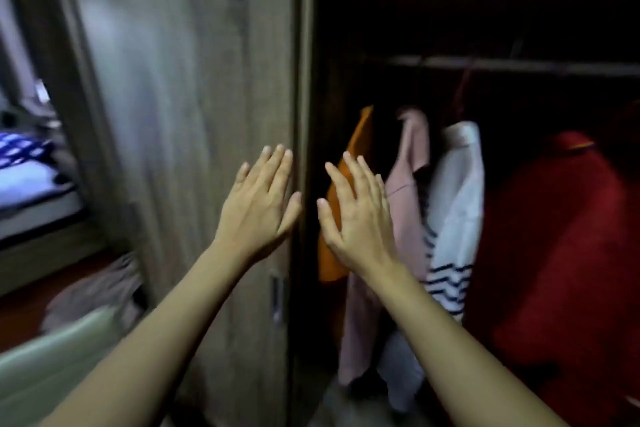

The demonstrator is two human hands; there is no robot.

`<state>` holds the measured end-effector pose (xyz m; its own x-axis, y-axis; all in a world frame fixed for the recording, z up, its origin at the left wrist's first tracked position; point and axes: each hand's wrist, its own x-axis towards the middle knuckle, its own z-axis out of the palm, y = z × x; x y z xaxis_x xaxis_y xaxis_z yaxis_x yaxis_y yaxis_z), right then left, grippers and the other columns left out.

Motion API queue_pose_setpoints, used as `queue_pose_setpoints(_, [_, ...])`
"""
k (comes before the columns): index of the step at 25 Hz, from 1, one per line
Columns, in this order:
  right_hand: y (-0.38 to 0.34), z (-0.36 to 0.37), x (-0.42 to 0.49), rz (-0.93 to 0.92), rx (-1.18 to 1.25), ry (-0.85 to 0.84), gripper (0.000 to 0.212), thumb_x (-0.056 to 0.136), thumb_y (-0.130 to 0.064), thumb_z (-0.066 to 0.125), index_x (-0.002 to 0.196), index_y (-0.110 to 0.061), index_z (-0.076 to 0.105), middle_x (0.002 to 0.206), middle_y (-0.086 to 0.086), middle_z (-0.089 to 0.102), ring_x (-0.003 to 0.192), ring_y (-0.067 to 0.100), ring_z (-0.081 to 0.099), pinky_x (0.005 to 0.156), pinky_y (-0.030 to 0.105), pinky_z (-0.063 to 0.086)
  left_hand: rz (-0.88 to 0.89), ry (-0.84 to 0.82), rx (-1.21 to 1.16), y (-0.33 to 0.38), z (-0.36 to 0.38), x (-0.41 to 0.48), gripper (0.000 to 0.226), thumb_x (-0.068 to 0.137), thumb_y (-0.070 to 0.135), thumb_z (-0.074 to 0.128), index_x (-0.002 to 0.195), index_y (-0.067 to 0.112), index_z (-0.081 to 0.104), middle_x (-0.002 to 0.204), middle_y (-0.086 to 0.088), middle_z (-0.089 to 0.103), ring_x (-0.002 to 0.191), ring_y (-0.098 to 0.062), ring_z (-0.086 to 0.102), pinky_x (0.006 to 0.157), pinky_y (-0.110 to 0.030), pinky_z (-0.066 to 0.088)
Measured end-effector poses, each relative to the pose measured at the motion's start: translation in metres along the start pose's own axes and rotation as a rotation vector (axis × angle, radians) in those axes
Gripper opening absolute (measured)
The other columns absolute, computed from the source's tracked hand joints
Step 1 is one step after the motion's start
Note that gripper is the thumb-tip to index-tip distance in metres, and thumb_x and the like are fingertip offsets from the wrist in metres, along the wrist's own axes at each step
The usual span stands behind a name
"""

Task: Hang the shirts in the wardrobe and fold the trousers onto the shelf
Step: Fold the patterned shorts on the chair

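Left hand (258, 208) and right hand (356, 215) spread flat, empty; left at the door (194, 80), right before shirts (457, 184) hanging with long axis vertical.

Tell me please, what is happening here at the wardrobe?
A person faces it with both hands open, holding nothing. The left hand is flat at the edge of the door and seems to touch it. The right hand is up in front of the open side. There an orange top, a pink top, a striped top and a red garment hang under the rail.
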<state>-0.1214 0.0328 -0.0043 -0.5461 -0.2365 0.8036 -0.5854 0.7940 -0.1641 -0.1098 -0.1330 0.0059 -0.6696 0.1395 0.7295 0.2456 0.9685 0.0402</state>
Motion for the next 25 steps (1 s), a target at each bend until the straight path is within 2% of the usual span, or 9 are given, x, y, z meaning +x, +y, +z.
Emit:
queue_pose_setpoints(4, [-0.076, 0.087, -0.088, 0.004, 0.120, -0.260, 0.049, 0.088, -0.036, 0.042, 0.132, -0.017, 0.050, 0.149, 0.012, 0.036, 0.140, 0.028, 0.028, 0.113, 0.044, 0.019, -0.334, -0.210, -0.018, -0.079, -0.001, -0.152, 0.072, 0.088, 0.049, 0.026, 0.141, 0.001, 0.037, 0.148, -0.016, 0.036, 0.139, -0.032, 0.031, 0.110, -0.047, 0.026])
queue_pose_setpoints(8, [-0.168, 0.146, -0.191, -0.021, 0.208, -0.596, 0.049, 0.089, -0.039, 0.038, 0.130, -0.016, 0.053, 0.146, 0.012, 0.040, 0.139, 0.028, 0.031, 0.112, 0.041, 0.014, -0.658, -0.424, -0.019, -0.135, -0.023, -0.309, 0.083, 0.083, 0.058, 0.013, 0.148, 0.006, 0.023, 0.156, -0.010, 0.021, 0.146, -0.023, 0.013, 0.116, -0.041, 0.014])
queue_pose_setpoints(10, [-0.200, 0.167, -0.246, -0.002, 0.233, -0.749, 0.051, 0.088, -0.041, 0.036, 0.125, -0.014, 0.057, 0.142, 0.014, 0.047, 0.135, 0.030, 0.039, 0.111, 0.043, 0.022, -0.780, -0.516, -0.042, -0.147, -0.028, -0.377, 0.079, 0.086, 0.056, 0.017, 0.148, 0.006, 0.022, 0.156, -0.011, 0.021, 0.146, -0.024, 0.013, 0.118, -0.040, 0.014])
queue_pose_setpoints(12, [-0.227, 0.188, -0.307, 0.009, 0.264, -0.858, 0.051, 0.086, -0.039, 0.037, 0.120, -0.009, 0.061, 0.133, 0.018, 0.054, 0.126, 0.034, 0.048, 0.104, 0.048, 0.036, -0.902, -0.589, -0.061, -0.157, -0.029, -0.443, 0.067, 0.094, 0.046, 0.028, 0.147, 0.004, 0.023, 0.155, -0.014, 0.023, 0.145, -0.026, 0.015, 0.117, -0.039, 0.016])
queue_pose_setpoints(13, [-0.238, 0.197, -0.337, 0.020, 0.286, -0.927, 0.053, 0.085, -0.039, 0.037, 0.121, -0.007, 0.060, 0.133, 0.019, 0.053, 0.125, 0.036, 0.049, 0.103, 0.048, 0.038, -0.966, -0.630, -0.068, -0.161, -0.028, -0.477, 0.062, 0.098, 0.039, 0.032, 0.147, 0.004, 0.024, 0.155, -0.015, 0.023, 0.145, -0.026, 0.016, 0.116, -0.038, 0.017])
queue_pose_setpoints(17, [-0.263, 0.213, -0.439, 0.066, 0.285, -1.284, 0.055, 0.093, -0.038, 0.033, 0.141, -0.013, 0.037, 0.152, 0.010, 0.029, 0.141, 0.026, 0.022, 0.114, 0.041, 0.020, -1.178, -0.773, -0.127, -0.156, -0.020, -0.592, 0.058, 0.100, 0.034, 0.037, 0.147, 0.002, 0.024, 0.154, -0.015, 0.024, 0.144, -0.028, 0.019, 0.116, -0.035, 0.017])
queue_pose_setpoints(20, [-0.264, 0.229, -0.498, 0.040, 0.250, -1.428, 0.052, 0.095, -0.034, 0.038, 0.143, -0.015, 0.033, 0.152, 0.009, 0.027, 0.140, 0.027, 0.022, 0.114, 0.041, 0.022, -1.296, -0.872, -0.151, -0.152, 0.000, -0.649, 0.059, 0.100, 0.035, 0.036, 0.147, 0.003, 0.023, 0.154, -0.014, 0.025, 0.143, -0.028, 0.020, 0.116, -0.036, 0.019])
queue_pose_setpoints(23, [-0.262, 0.255, -0.548, -0.076, 0.248, -1.553, 0.054, 0.091, -0.034, 0.039, 0.142, -0.015, 0.034, 0.152, 0.008, 0.028, 0.140, 0.027, 0.024, 0.112, 0.045, 0.027, -1.367, -0.922, -0.184, -0.147, 0.034, -0.692, 0.057, 0.100, 0.035, 0.036, 0.146, 0.003, 0.025, 0.152, -0.015, 0.030, 0.140, -0.028, 0.026, 0.114, -0.034, 0.023])
queue_pose_setpoints(25, [-0.260, 0.272, -0.574, -0.141, 0.223, -1.630, 0.058, 0.092, -0.035, 0.040, 0.146, -0.016, 0.026, 0.157, 0.005, 0.017, 0.144, 0.024, 0.015, 0.115, 0.046, 0.023, -1.475, -0.910, -0.244, -0.139, 0.060, -0.714, 0.054, 0.099, 0.031, 0.039, 0.144, 0.002, 0.030, 0.146, -0.018, 0.038, 0.133, -0.030, 0.036, 0.109, -0.032, 0.028])
